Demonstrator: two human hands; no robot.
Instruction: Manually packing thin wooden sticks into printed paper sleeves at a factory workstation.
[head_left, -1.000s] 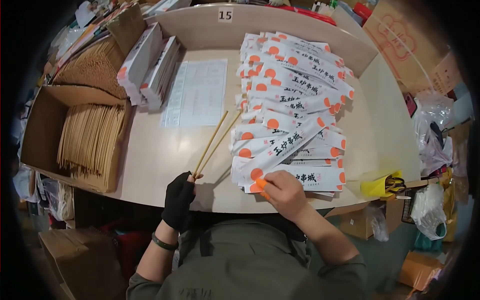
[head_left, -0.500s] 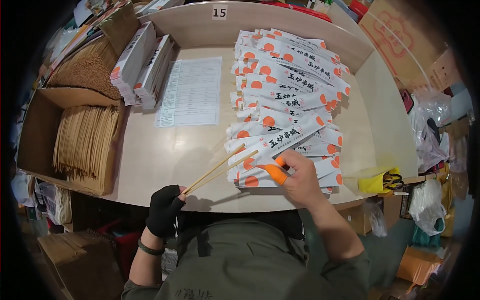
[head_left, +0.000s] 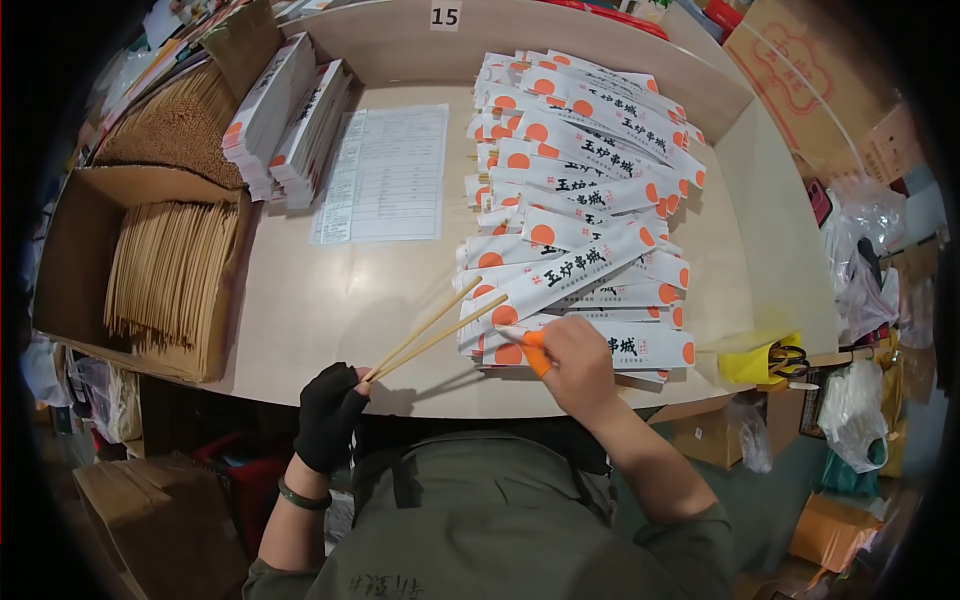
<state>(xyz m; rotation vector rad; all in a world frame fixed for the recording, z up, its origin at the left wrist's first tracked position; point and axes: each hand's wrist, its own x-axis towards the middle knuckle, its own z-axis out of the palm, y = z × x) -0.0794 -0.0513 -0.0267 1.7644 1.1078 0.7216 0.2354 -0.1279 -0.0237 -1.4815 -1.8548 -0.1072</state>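
Observation:
My left hand [head_left: 332,415], in a black fingerless glove, pinches a pair of wooden chopsticks [head_left: 425,338] near one end. The chopsticks spread apart toward the right, their far tips over the left edge of the sleeve pile. My right hand [head_left: 578,368], with orange finger covers, is closed at the near edge of that pile. Its fingers seem to grip a white paper chopstick sleeve [head_left: 650,346] printed with orange dots; the hand hides part of it. Many such paper sleeves [head_left: 600,155] lie overlapping, some with chopstick ends showing at the left.
At the left, an open cardboard box [head_left: 235,300] holds loose chopsticks [head_left: 160,270]. Behind it are more chopsticks [head_left: 170,125] and stacked flat sleeves [head_left: 270,110]. A printed sheet [head_left: 385,175] lies mid-table. Scissors [head_left: 790,362] in a yellow holder [head_left: 745,365] sit at the right edge.
My right hand has moved slightly left and its fingers have closed at the near sleeve. That sleeve's print shows more now. The chopsticks stay in my left hand, their tips slightly farther left.

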